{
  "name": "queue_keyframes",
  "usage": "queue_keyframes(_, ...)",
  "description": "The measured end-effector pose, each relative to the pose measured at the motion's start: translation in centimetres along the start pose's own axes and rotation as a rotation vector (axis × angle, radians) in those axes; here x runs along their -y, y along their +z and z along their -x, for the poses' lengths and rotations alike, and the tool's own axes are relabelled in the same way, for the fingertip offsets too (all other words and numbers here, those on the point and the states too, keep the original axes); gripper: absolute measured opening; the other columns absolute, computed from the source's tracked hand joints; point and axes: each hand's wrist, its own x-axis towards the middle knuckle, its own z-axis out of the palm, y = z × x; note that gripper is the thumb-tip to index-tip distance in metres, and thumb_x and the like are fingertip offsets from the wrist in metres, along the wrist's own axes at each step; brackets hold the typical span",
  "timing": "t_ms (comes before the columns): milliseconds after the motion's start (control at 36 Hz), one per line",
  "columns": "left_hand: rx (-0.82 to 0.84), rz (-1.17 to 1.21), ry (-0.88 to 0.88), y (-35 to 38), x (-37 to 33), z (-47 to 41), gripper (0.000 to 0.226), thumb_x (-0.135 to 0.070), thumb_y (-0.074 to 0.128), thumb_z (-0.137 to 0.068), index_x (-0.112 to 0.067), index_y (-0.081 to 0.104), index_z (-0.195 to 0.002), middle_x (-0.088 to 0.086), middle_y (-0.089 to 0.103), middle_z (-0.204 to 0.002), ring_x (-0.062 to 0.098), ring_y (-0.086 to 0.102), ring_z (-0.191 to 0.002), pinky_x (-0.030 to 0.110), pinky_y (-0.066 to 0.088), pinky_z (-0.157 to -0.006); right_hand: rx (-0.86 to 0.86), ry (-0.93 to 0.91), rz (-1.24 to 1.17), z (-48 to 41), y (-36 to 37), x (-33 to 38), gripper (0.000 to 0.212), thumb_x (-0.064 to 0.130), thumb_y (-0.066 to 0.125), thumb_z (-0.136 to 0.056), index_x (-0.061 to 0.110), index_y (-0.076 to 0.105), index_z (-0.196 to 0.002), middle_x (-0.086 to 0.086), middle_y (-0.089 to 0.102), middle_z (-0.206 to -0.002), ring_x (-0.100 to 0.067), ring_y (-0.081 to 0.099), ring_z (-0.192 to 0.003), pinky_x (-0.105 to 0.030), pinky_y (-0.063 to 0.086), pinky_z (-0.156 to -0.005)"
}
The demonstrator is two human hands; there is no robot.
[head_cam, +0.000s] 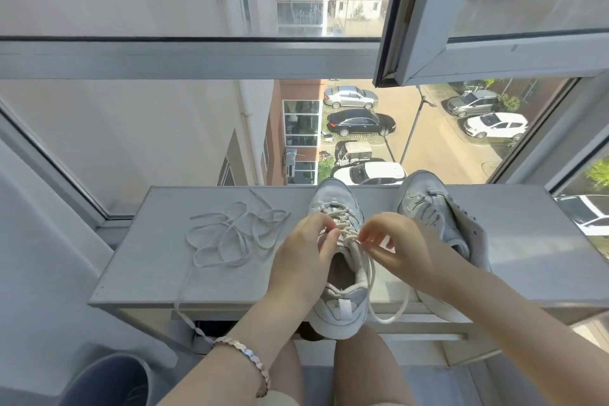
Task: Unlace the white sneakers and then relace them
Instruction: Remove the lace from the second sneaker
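A loose white shoelace lies tangled on the left of the narrow table by the window. The left hand pinches the lace over the tongue of the middle sneaker. The right hand pinches the same lace from the other side. The second sneaker leans unlaced just beyond it.

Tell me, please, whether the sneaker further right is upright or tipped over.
Tipped: the right sneaker lies on its side on the table, with its sole facing right.
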Motion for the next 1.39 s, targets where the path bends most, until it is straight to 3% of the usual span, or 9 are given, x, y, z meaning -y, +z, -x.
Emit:
queue_keyframes(278, 0.086, 0.09, 0.056, 0.0, -0.5, 0.6, 0.009, -0.025, 0.058, -0.091, -0.025, 0.062, -0.099, -0.018, 0.044, -0.126, -0.014, 0.04, -0.108, -0.004, 0.024, -0.084, 0.016, 0.04, -0.019, -0.2, -0.3, 0.5, 0.013, 0.007, 0.06, -0.087, 0.016, 0.066, -0.095, 0.013, 0.059, -0.081, 0.012, 0.052, -0.068, -0.007, 0.044, -0.067)
queue_keyframes(556, 0.3, 0.005, 0.074, 0.1, -0.3, 0.6, 0.028, -0.039, 0.055, -0.091, -0.024, 0.064, -0.069, -0.016, 0.026, -0.149, 0.002, 0.02, -0.139, 0.036, 0.02, -0.114, 0.054, 0.146, -0.101, -1.3, -0.8, 1.1, 0.019, 0.008, 0.056, -0.088, 0.015, 0.074, -0.092, 0.004, 0.071, -0.09, -0.006, 0.062, -0.082, -0.018, 0.05, -0.078)
queue_keyframes(667, 0.227, 0.035, -0.011, 0.1, -0.4, 1.3, 0.036, -0.037, 0.062, -0.087, -0.02, 0.053, -0.055, -0.019, 0.034, -0.143, -0.005, 0.03, -0.13, 0.019, 0.028, -0.101, 0.094, 0.193, -0.164, -2.0, -1.1, 1.4, 0.018, 0.007, 0.057, -0.087, 0.012, 0.074, -0.088, 0.0, 0.072, -0.086, -0.012, 0.065, -0.081, -0.02, 0.051, -0.077)
queue_keyframes(778, 0.11, 0.155, -0.167, 0.5, -1.2, 1.2, 0.034, -0.039, 0.071, -0.078, -0.02, 0.047, -0.092, -0.023, 0.042, -0.105, -0.01, 0.045, -0.093, 0.018, 0.04, -0.08, 0.189, 0.265, -0.204, -2.7, -1.3, 1.6, 0.015, 0.025, 0.066, -0.083, 0.014, 0.075, -0.08, -0.009, 0.071, -0.078, -0.012, 0.061, -0.067, -0.023, 0.049, -0.065)
queue_keyframes(972, 0.136, 0.073, -0.215, 1.5, -1.3, 0.3, 0.073, -0.044, 0.071, -0.075, -0.028, 0.034, -0.136, -0.01, 0.033, -0.138, 0.011, 0.04, -0.125, 0.032, 0.041, -0.099, 0.285, 0.34, -0.156, -3.4, -1.0, 2.2, 0.021, 0.026, 0.066, -0.084, 0.01, 0.069, -0.072, 0.001, 0.055, -0.058, 0.003, 0.046, -0.042, -0.005, 0.032, -0.041)
queue_keyframes(1083, 0.156, 0.002, -0.2, 1.5, -0.8, 0.3, 0.067, -0.055, 0.068, -0.074, -0.027, 0.044, -0.13, -0.015, 0.032, -0.137, 0.008, 0.042, -0.123, 0.036, 0.042, -0.099, 0.144, 0.297, -0.189, -3.5, -0.9, 2.6, 0.026, 0.021, 0.063, -0.086, 0.012, 0.061, -0.062, 0.003, 0.052, -0.058, -0.001, 0.046, -0.051, -0.008, 0.034, -0.048)
queue_keyframes(1194, 0.151, -0.033, -0.18, 1.6, -0.8, 0.2, 0.063, -0.055, 0.067, -0.074, -0.027, 0.045, -0.126, -0.013, 0.035, -0.134, 0.009, 0.045, -0.119, 0.037, 0.043, -0.096, -0.12, 0.099, 0.136, -3.6, 0.1, 3.0, 0.019, 0.021, 0.059, -0.09, 0.004, 0.066, -0.091, -0.004, 0.058, -0.089, -0.02, 0.045, -0.093, -0.023, 0.033, -0.083)
queue_keyframes(1306, 0.16, -0.063, -0.187, 1.7, -0.6, 0.0, 0.063, -0.05, 0.068, -0.075, -0.024, 0.042, -0.127, -0.012, 0.035, -0.134, 0.011, 0.045, -0.117, 0.037, 0.043, -0.096, -0.471, -0.108, 0.362, -3.4, 1.8, 2.5, 0.013, 0.012, 0.063, -0.077, 0.005, 0.06, -0.068, -0.009, 0.06, -0.078, -0.028, 0.049, -0.082, -0.028, 0.037, -0.057)
queue_keyframes(1389, 0.151, -0.042, -0.187, 1.7, -0.5, 0.0, 0.064, -0.051, 0.068, -0.073, -0.027, 0.043, -0.127, -0.014, 0.035, -0.134, 0.01, 0.045, -0.117, 0.037, 0.042, -0.097, -0.427, -0.086, 0.144, -2.9, 1.8, 2.4, 0.016, 0.011, 0.055, -0.084, 0.005, 0.059, -0.071, -0.006, 0.059, -0.07, -0.021, 0.047, -0.07, -0.027, 0.038, -0.06)
